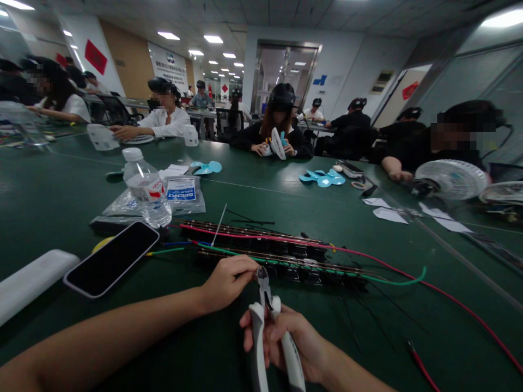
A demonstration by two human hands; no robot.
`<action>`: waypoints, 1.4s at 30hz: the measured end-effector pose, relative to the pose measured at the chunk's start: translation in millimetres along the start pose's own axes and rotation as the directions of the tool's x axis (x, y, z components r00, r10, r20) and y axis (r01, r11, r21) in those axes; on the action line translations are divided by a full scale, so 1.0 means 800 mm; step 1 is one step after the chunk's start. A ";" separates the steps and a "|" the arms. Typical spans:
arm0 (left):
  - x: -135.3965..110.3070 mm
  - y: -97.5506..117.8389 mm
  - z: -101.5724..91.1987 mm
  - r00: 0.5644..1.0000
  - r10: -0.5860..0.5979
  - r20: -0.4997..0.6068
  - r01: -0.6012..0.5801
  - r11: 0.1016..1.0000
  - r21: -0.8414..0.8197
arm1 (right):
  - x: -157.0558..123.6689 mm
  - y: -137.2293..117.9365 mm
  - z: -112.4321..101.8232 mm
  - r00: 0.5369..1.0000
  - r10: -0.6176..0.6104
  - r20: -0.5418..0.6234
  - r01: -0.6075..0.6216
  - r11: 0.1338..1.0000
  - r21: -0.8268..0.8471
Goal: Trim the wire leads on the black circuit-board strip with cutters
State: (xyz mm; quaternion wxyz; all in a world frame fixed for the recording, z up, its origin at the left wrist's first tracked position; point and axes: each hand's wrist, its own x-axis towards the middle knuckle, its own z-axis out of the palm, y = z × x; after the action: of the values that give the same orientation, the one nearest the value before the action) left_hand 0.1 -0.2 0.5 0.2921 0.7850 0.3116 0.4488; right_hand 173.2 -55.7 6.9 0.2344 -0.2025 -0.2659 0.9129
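Observation:
My right hand [281,340] is wrapped round the white-and-grey handles of a pair of diagonal cutters [263,288], whose jaws point away from me. The fingers of my left hand [229,280] are pinched together beside the jaws, at the near edge of a long black wired assembly [253,258]; what they hold, if anything, is hidden. Along this assembly run a red wire [294,238], a green wire [392,282] and copper-coloured strands. A pale cable tie [219,224] sticks up from its left part.
A phone [114,258], a water bottle [146,190] and a white case [36,277] are on the left. Thin black strips [376,318] and a red wire piece [420,362] lie at right. Blue fan blades [322,178] lie beyond; people sit across the green table [73,179].

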 end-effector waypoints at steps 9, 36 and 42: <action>0.001 0.002 -0.001 1.000 -0.004 0.017 0.004 1.000 0.005 | -0.001 0.000 0.000 0.999 0.008 -0.039 -0.008 1.000 0.001; 0.002 0.002 0.000 0.999 -0.016 0.042 0.016 1.000 -0.011 | -0.005 -0.006 -0.005 0.951 0.052 0.304 -0.108 0.979 0.172; 0.001 0.000 0.001 0.999 0.004 0.054 -0.004 1.000 -0.013 | -0.005 -0.002 -0.007 0.956 0.066 0.285 -0.109 0.985 0.138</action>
State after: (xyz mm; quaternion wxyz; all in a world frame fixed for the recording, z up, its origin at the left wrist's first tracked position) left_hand 1.4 -0.1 0.3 0.3044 0.7955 0.2992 0.4301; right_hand 180.2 -54.2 4.6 0.1687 -0.0646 -0.2169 0.9593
